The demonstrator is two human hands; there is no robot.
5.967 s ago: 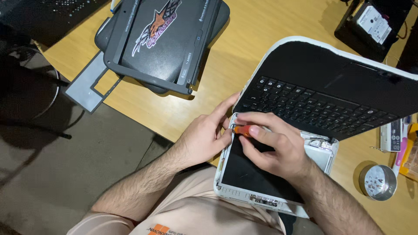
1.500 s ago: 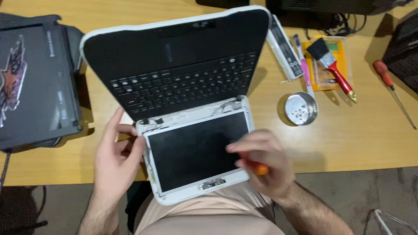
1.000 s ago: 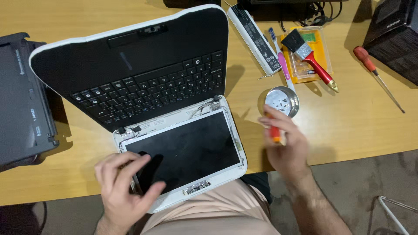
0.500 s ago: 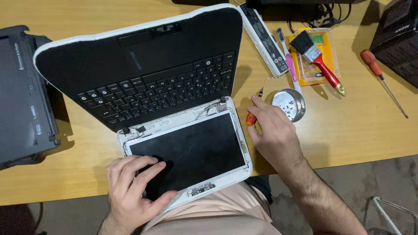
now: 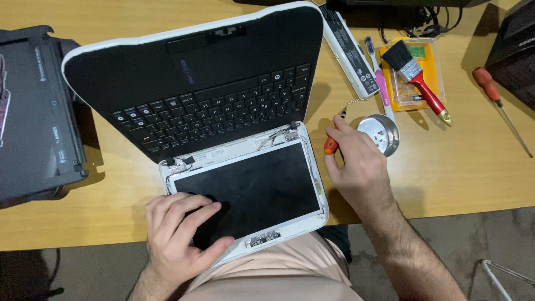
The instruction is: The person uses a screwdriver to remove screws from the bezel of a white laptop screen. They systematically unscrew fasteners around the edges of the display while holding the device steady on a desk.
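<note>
Holding a small orange-handled screwdriver (image 5: 332,142) in right hand (image 5: 356,167), fingers pinched round the handle, tip pointing up toward a round metal dish (image 5: 380,134) just beside the knuckles. Dish holding a few small dark screws, too small to count. Left hand (image 5: 178,234) pressed flat on the dark screen panel (image 5: 251,187) of a small white laptop (image 5: 212,134), fingers spread, gripping nothing. Laptop lying opened out flat, keyboard half away from the body on the wooden surface (image 5: 446,167), screen half hanging over the near edge above the lap. Screen bezel apparently already off: bare panel edges, metal hinges and loose thin wires visible at both top corners of the panel. Judged as mid-disassembly, with some screws out and collected in the dish, panel not yet lifted from the lid, cables seemingly attached. Beyond the dish: a long white battery pack (image 5: 348,47), a pink-and-white toothbrush (image 5: 379,78), a red-handled paintbrush (image 5: 418,78) lying across a yellow parts box (image 5: 432,72). Farther right, well apart, a larger red-handled screwdriver (image 5: 499,108). At far left, a dark grey laptop (image 5: 33,111), closed, lying flat on the same surface. Dark gear at the top and right edges, unidentifiable.
</note>
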